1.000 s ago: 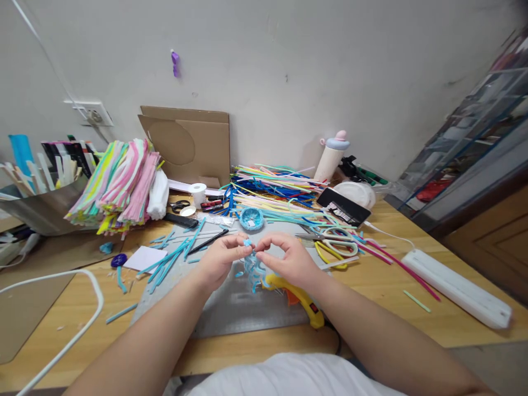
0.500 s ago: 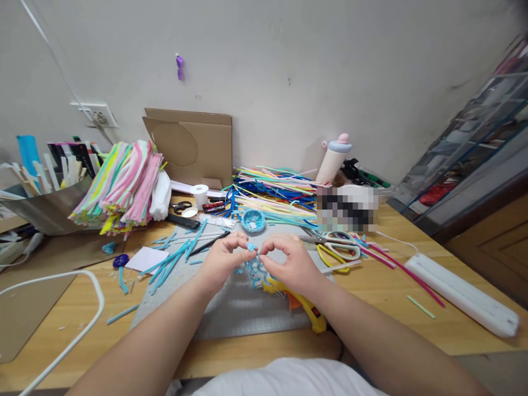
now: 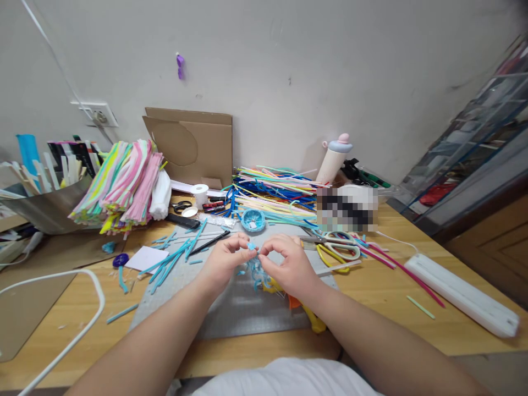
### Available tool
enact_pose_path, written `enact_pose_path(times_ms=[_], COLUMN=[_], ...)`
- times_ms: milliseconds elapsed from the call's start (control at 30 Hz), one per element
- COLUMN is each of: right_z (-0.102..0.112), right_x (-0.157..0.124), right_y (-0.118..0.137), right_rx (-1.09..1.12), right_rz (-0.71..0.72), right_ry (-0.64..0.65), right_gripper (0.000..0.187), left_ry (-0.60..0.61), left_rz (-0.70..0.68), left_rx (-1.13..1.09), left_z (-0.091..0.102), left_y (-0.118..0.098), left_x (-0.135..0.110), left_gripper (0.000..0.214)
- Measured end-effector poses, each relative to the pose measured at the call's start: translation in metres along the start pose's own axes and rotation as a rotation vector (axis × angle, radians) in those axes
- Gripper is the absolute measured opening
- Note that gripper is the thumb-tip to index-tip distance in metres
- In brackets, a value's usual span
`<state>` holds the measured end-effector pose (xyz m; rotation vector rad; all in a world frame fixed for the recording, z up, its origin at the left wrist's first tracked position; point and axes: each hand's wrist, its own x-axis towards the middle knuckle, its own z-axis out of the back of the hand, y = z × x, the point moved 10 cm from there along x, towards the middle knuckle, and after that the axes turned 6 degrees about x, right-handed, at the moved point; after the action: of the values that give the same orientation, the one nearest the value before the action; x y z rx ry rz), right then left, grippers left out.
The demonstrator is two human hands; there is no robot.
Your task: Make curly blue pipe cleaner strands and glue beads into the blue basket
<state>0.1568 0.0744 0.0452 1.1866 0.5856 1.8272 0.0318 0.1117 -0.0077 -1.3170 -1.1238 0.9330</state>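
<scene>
Pinching a blue bit (image 3: 251,246) in left hand (image 3: 223,262) and, cannot tell what, in right hand (image 3: 290,266), could get burnt bumping the maybe-hot glue gun (image 3: 294,302) at their five o'clock.

A small light-blue craft piece (image 3: 258,273), bunched at its top with loose curls below, hangs pinched toward six o'clock.

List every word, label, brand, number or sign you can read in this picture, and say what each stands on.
None can be read.
Red-and-black items beside the white spool: any lettering is too small.
Gray mat: any markings are too faint.
Pixelated patch: anything beneath is obscured.
</scene>
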Motion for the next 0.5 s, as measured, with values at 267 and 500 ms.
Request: enact_pose_path(times_ms=[267, 500], right_z=[0.013, 0.007], right_x=[0.003, 0.009], right_y=[0.003, -0.016], right_rx=[0.137, 0.267], right_rz=[0.024, -0.077], right_ry=[-0.024, 0.007], right_gripper=[0.009, 0.007], left_ry=[0.091, 0.145], left_rz=[0.052, 0.101], left_rx=[-0.083, -0.191], left_z=[-0.004, -0.006], left_y=[-0.003, 0.000], left_x=[0.001, 0.000], left_gripper=[0.017, 0.018])
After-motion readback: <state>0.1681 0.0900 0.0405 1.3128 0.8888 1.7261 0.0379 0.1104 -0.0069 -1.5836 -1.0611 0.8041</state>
